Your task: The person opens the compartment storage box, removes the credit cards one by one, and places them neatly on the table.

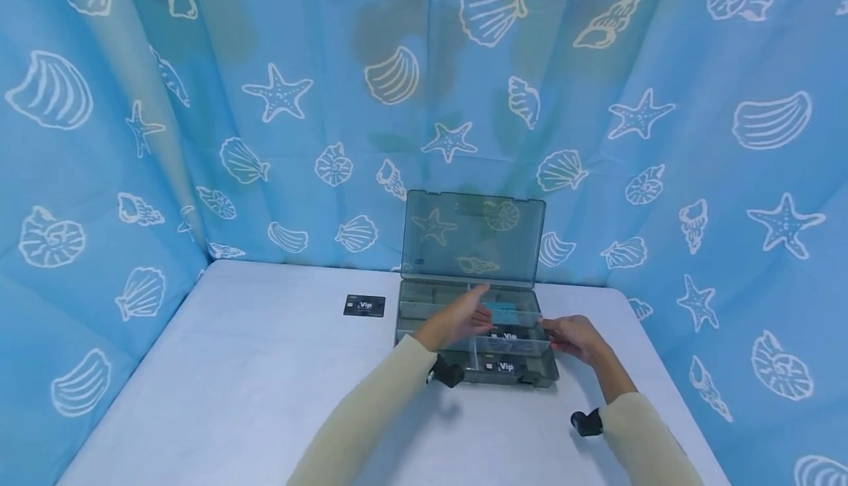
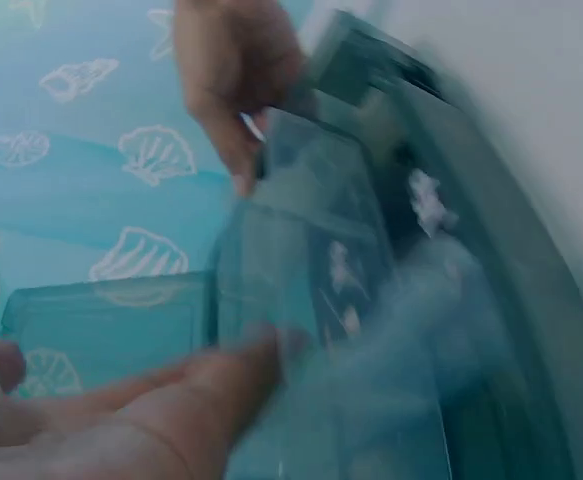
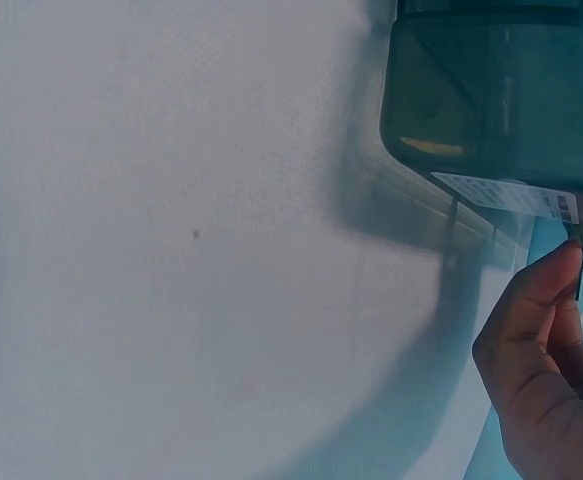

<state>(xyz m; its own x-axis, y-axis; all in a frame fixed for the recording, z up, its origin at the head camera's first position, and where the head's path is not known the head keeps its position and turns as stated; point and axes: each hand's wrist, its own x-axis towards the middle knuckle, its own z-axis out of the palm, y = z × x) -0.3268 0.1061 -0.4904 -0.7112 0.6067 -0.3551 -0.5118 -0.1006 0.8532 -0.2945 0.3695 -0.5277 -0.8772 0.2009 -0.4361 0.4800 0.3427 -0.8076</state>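
A translucent dark green compartment box (image 1: 414,311) lies on the table with its lid (image 1: 473,239) raised. Inside, toward its right side, are a black Vip card (image 1: 509,336), another black Vip card (image 1: 506,367) in the front compartment, and a teal card (image 1: 501,313) behind. My left hand (image 1: 460,318) reaches over the middle of the box, fingers extended and blurred in the left wrist view, with nothing visible in its grasp. At the right side, my right hand (image 1: 575,337) pinches the edge of the box between thumb and fingers; the right wrist view shows this near a white label (image 3: 511,195).
One more black Vip card (image 1: 364,305) lies on the white table (image 1: 265,368) left of the box. A blue curtain (image 1: 318,103) with white shell patterns hangs behind and along both sides. The raised lid stands close to it.
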